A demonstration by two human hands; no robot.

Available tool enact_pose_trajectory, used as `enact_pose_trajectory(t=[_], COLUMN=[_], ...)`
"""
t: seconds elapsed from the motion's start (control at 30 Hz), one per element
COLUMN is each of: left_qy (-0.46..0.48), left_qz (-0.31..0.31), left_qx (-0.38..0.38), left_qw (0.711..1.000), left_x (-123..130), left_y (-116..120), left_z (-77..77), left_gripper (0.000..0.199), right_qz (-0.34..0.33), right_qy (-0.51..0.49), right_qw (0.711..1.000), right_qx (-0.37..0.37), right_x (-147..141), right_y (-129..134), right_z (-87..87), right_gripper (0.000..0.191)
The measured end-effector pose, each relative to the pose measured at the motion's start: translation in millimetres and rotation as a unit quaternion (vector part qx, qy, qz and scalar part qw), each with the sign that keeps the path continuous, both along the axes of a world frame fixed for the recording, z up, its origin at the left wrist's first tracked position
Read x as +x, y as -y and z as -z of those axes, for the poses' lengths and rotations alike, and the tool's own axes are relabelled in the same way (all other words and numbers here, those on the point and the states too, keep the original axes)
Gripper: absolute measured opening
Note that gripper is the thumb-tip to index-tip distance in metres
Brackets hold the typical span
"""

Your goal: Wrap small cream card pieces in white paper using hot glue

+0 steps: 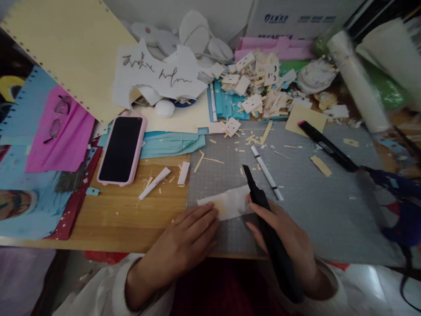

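My left hand (184, 241) lies with its fingers stretched out flat over the left end of a white paper strip (232, 204). A small yellowish patch shows on the strip by my fingertips. My right hand (289, 241) is closed around a black utility knife (268, 219), whose dark blade points up and away over the strip. The right index fingertip reaches the strip's right end. Beneath the strip is a grey cutting mat (329, 224). Just beyond the knife lies a white pen with black bands (266, 173).
A phone in a pink case (120, 149) and folded white paper pieces (154, 183) lie left. Small cut paper pieces with drawn faces (251, 103) are heaped behind. A slim black tool with a pink tip (329, 147) and a dark blue object (403, 206) are right.
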State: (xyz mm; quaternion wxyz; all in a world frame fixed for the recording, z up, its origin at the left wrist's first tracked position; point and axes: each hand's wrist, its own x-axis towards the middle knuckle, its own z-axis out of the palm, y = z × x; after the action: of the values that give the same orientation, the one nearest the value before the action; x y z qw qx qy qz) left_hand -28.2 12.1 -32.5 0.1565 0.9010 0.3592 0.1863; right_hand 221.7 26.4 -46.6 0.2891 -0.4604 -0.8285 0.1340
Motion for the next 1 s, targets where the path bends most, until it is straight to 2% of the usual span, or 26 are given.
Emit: enact_pose_trajectory(t=[0.13, 0.23, 0.37, 0.47, 0.67, 0.87, 1.0], left_qy=[-0.025, -0.027, -0.034, -0.034, -0.003, 0.019, 0.024], left_qz=[-0.014, -0.032, -0.04, -0.039, -0.022, 0.014, 0.01], left_qx=[0.029, 0.041, 0.037, 0.033, 0.002, 0.022, 0.02], left_qw=[0.999, 0.998, 0.998, 0.998, 1.0, 0.999, 0.999], left_x=[3, 8, 13, 16, 10, -13, -17], left_y=[3, 3, 2, 2, -8, -51, -73], left_z=[1.5, 1.4, 2.8, 3.9, -7.2, -20.6, -25.5], left_gripper=[0.032, 0.032, 0.033, 0.033, 0.034, 0.029, 0.029], right_qz=[0.073, 0.113, 0.103, 0.091, 0.1, 0.163, 0.167], right_qy=[-0.067, -0.173, -0.287, -0.279, -0.251, -0.283, -0.287], right_qw=[0.995, 0.977, 0.951, 0.953, 0.956, 0.936, 0.934], right_qx=[-0.034, -0.047, -0.054, -0.073, -0.111, -0.134, -0.133], right_x=[2, 0, -4, -5, -5, -8, -10], right_y=[6, 10, 11, 11, 19, 23, 23], right_z=[1.8, -5.1, -14.7, -11.9, 1.8, -2.8, -1.5], right_gripper=[0.047, 0.054, 0.05, 0.044, 0.056, 0.045, 0.045])
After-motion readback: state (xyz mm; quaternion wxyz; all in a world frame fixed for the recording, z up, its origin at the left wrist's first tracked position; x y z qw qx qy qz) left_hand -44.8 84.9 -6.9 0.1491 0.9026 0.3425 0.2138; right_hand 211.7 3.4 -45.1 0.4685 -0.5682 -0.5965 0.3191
